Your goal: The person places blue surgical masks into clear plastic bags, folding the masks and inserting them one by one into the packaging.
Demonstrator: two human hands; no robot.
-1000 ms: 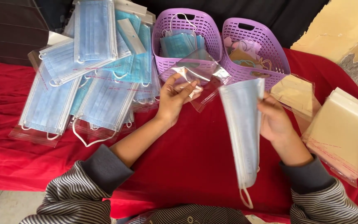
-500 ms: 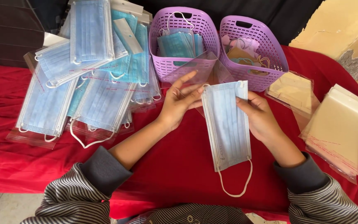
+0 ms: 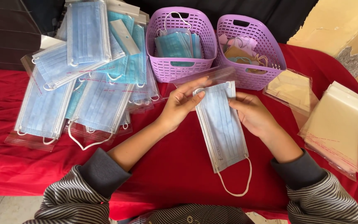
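Nearest to the camera, a white ear loop (image 3: 237,182) hangs from the lower end of a light blue pleated face mask (image 3: 220,124) with white edges. The mask is held above the red table (image 3: 166,174), between the two hands, and its long axis runs from near to far, leaning slightly to the left at the far end. The left hand (image 3: 179,105) grasps the far upper corner of the mask with its fingertips, and the right hand (image 3: 251,114) holds the right edge with bent fingers. A clear plastic sleeve (image 3: 206,76) lies just behind the mask top. To the left is a pile of packed masks (image 3: 83,83), to the right a stack of empty sleeves (image 3: 336,124). Farthest stand two purple baskets (image 3: 179,66).
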